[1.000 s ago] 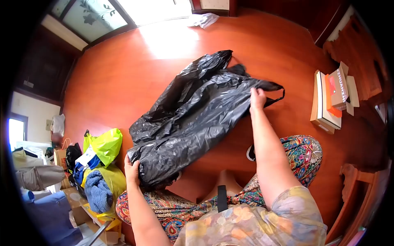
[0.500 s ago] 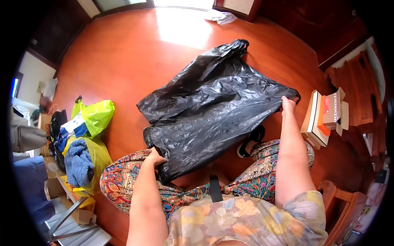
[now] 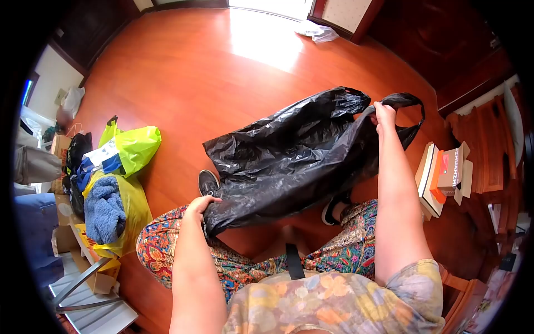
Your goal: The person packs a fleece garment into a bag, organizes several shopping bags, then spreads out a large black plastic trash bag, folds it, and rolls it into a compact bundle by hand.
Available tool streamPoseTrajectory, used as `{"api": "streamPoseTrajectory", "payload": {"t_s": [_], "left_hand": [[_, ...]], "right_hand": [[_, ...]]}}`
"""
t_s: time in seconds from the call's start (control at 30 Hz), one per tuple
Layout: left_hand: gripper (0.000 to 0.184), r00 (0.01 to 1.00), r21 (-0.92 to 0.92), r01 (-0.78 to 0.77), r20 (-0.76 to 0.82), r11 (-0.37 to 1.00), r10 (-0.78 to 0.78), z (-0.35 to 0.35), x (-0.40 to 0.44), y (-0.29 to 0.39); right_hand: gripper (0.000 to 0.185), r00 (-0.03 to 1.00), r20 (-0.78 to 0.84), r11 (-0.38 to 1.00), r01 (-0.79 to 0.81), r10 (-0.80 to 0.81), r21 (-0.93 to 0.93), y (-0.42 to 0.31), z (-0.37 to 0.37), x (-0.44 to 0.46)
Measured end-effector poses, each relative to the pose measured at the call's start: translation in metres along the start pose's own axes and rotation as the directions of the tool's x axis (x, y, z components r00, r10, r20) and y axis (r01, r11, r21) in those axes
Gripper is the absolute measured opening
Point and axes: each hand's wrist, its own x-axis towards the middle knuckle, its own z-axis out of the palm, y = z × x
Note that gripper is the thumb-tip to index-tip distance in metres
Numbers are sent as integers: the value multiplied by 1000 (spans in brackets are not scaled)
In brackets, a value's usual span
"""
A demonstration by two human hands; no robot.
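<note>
A large black plastic bag (image 3: 283,150) is stretched between my hands above the red-brown floor. My left hand (image 3: 201,207) grips its lower left corner, beside my patterned trouser knee. Near the bag's handle loop at the upper right, my right hand (image 3: 384,114) is closed on the plastic. The bag's far edge is crumpled and sags toward the floor. Beyond my left hand a dark shoe (image 3: 208,182) shows at the bag's left edge, and another shoe (image 3: 335,210) is partly hidden under the bag.
On the left stand a bright green bag (image 3: 139,149) and a yellow bag (image 3: 133,206) with blue fleece (image 3: 104,210). Boxes and books (image 3: 445,177) are stacked at the right, by carved wooden furniture (image 3: 483,150). A clear plastic bag (image 3: 318,31) lies by the doorway.
My right hand has risen, lifting the handle side of the black bag. The bag's far end has come down nearer to me, and its surface has folded. My left hand still holds its corner.
</note>
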Motion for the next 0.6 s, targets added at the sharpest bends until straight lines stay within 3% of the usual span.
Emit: {"api": "streamPoseTrajectory", "payload": {"t_s": [0.03,0.1,0.17,0.27,0.3,0.37,0.43,0.47,0.57,0.6], "left_hand": [[18,1000,-4,2,0,1000,-2,1,0,2],[18,1000,-434,2,28,901,11,1,-2,6],[21,998,-496,13,53,868,16,-7,13,9],[24,892,-891,-149,66,429,448,-24,69,-5],[27,954,-921,-86,34,379,298,0,36,12],[31,990,-895,-71,-10,440,139,25,19,29],[35,980,-940,-9,60,341,190,21,51,26],[34,982,-942,-32,32,334,184,21,64,26],[34,988,-928,-84,-29,362,154,27,77,30],[34,988,-911,-112,-61,396,139,29,78,29]], "right_hand": [[8,998,34,999,-48,48,15,-1,8,3],[9,995,56,995,-91,88,45,-1,22,12],[16,981,94,978,-180,170,108,3,38,22],[36,962,252,968,-159,107,196,9,57,33],[42,960,262,966,-159,103,204,7,65,31],[48,947,318,984,-85,31,156,8,79,35],[47,945,309,994,100,-108,42,-5,94,18],[41,932,220,956,292,-287,7,1,103,22],[31,758,303,811,576,-578,107,-1,115,-13],[29,762,493,894,441,-420,80,-7,112,-34]]}}
